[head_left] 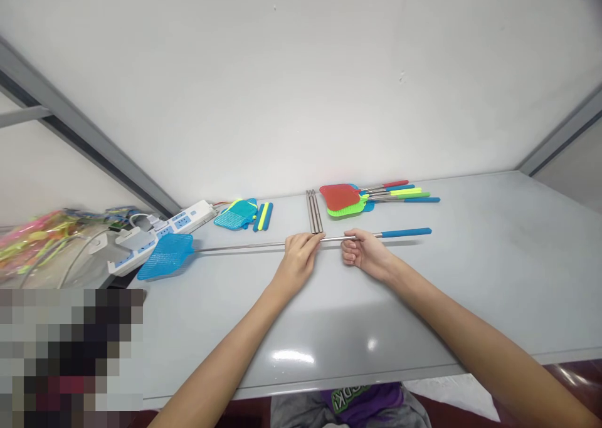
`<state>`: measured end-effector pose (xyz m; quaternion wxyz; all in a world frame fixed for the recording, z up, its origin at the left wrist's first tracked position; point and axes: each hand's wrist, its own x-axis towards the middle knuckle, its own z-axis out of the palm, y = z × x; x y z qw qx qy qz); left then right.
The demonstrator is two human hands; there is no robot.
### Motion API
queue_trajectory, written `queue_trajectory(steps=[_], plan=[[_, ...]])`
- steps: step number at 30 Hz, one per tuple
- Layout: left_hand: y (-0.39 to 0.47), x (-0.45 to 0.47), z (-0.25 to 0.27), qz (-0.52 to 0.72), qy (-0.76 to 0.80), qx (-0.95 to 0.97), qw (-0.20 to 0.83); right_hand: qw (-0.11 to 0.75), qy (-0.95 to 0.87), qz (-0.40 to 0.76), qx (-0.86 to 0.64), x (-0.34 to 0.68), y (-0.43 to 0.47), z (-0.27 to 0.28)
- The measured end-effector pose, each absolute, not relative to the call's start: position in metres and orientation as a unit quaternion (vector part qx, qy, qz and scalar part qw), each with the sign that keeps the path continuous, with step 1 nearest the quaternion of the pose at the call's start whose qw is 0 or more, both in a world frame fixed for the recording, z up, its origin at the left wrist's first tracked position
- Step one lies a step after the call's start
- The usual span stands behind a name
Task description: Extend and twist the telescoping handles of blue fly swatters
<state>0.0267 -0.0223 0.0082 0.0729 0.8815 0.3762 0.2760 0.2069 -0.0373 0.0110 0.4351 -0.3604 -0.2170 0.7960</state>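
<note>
A long fly swatter with a blue mesh head (167, 256), a thin metal telescopic shaft and a blue grip (406, 233) stretches sideways across the table. Its shaft is drawn out long. My left hand (300, 255) is closed on the middle of the shaft, knuckles up. To the right of it, my right hand (364, 252) pinches the thicker part of the shaft between thumb and curled fingers, short of the blue grip. Just behind my left hand lie several short metal rods (313, 210) side by side.
Several complete swatters with red, green and blue heads (341, 199) lie stacked at the back. Loose swatter heads (237, 214) and blue and yellow grips (263, 217) lie left of the rods. A white power strip (192, 217) with plugs and bagged colourful items (35, 243) occupy the left side.
</note>
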Motion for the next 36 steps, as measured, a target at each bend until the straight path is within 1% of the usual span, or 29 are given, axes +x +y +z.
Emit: queue_trajectory(steps=[4,8,13,19,26,32,36], plan=[[-0.021,0.028,0.005,0.239,0.372,0.896,0.044,0.439,-0.220,0.796,-0.355,0.206,-0.038,0.009],[-0.022,0.030,0.004,0.235,0.365,0.901,0.012,0.443,-0.221,0.796,-0.348,0.201,-0.039,0.008],[-0.024,0.050,0.007,0.217,0.338,0.916,0.006,0.460,-0.236,0.790,-0.331,0.196,-0.039,0.005],[-0.023,0.073,0.013,0.220,0.365,0.905,-0.012,0.481,-0.227,0.792,-0.301,0.199,-0.035,0.000],[-0.018,0.064,0.014,0.246,0.377,0.892,-0.045,0.490,-0.261,0.780,-0.289,0.195,-0.039,0.000],[-0.014,0.060,0.007,0.265,0.351,0.884,-0.161,0.468,-0.272,0.788,-0.293,0.195,-0.039,0.005],[-0.009,0.058,0.001,0.306,0.326,0.864,-0.229,0.494,-0.316,0.739,-0.332,0.197,-0.038,0.008]])
